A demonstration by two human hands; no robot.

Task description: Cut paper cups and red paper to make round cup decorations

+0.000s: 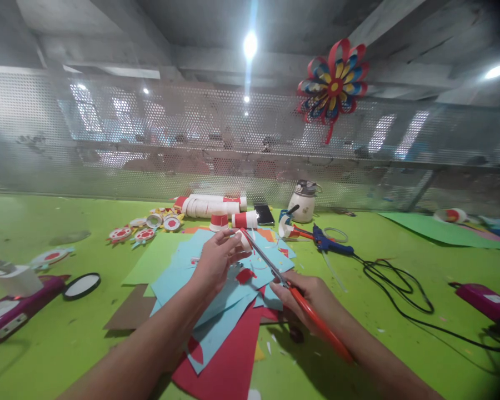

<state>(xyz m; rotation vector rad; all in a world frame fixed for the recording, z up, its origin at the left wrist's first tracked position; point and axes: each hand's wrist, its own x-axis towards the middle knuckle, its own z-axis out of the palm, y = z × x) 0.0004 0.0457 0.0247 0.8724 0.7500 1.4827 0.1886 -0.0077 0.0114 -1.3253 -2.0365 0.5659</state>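
Observation:
My left hand (217,255) is closed round a small red-and-white paper cup piece (244,242), held above a pile of light blue paper (179,278). In my right hand (306,297) are scissors with long orange handles (316,319). Their metal blades (266,260) point up and left, with the tips at the cup piece. Whether the blades are cutting into it I cannot tell. A red paper scrap (245,275) lies on the blue sheets just below. Red paper (229,355) sticks out from under the pile towards me.
Behind the pile lie stacked paper cups (210,208), a phone (264,215) and a white bottle (303,201). A blue glue gun (331,242) with a black cord is at right. Cup-base flowers (144,235), a round black-rimmed disc (81,286) and a purple power strip (23,308) sit left.

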